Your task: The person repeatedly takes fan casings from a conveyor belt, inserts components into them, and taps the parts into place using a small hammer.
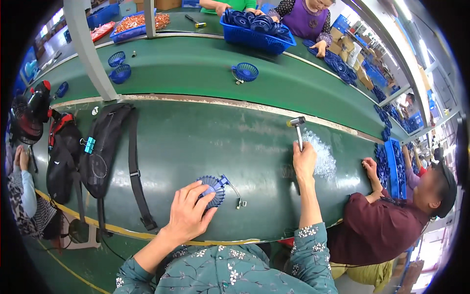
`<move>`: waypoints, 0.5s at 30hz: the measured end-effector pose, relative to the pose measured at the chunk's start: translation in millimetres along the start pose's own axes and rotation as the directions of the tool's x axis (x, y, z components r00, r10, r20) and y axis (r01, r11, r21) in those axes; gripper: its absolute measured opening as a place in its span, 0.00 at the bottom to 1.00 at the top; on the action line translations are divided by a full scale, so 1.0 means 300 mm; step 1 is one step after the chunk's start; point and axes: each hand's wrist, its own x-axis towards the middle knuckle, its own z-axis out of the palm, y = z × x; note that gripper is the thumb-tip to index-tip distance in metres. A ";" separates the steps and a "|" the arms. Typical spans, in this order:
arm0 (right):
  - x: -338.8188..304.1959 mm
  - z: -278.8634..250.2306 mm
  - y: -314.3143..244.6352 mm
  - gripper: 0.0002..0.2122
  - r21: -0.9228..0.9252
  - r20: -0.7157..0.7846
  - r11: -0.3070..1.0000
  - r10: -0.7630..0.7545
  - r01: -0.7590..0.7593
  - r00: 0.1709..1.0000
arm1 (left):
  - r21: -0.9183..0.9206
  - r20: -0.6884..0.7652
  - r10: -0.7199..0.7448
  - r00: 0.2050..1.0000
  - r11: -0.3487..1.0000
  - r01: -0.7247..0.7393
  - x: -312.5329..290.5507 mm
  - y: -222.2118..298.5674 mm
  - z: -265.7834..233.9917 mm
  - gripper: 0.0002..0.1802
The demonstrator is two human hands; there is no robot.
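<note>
Left hand on ribbed blue fan grille, right hand gripping steel hammer

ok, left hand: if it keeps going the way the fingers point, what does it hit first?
The left hand already rests on the blue fan grille, fingers pointing up-right. Beyond the grille the green table looks bare; depth is hard to judge here.

Single head-worn fisheye, looking steeply down over a green bench.

Camera sits above the wearer's chest, facing forward and down; both forearms enter from the lower edge, left hand and right hand close below the lens. The bench fills the middle, its edges bowed by the lens. The far belt and other workers crowd the rim. Corners are black. No second view.
</note>
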 end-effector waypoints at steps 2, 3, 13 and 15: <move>0.016 0.010 -0.007 0.13 -0.057 0.030 0.998 0.000 0.002 1.000 | -0.001 0.000 -0.002 1.000 1.000 0.002 -0.001 0.001 0.002 0.27; 0.021 0.024 -0.004 0.13 -0.128 0.004 0.990 -0.057 0.057 0.998 | 0.003 -0.003 -0.002 1.000 1.000 0.002 -0.004 0.000 0.003 0.27; 0.022 0.053 0.030 0.09 -0.251 -0.002 0.950 -0.192 0.186 0.981 | 0.001 -0.007 0.000 1.000 1.000 0.000 0.007 -0.009 -0.009 0.25; 0.002 0.039 -0.006 0.09 -0.164 0.009 0.974 -0.156 0.155 0.988 | -0.022 0.006 0.012 1.000 1.000 -0.012 0.009 -0.010 -0.014 0.26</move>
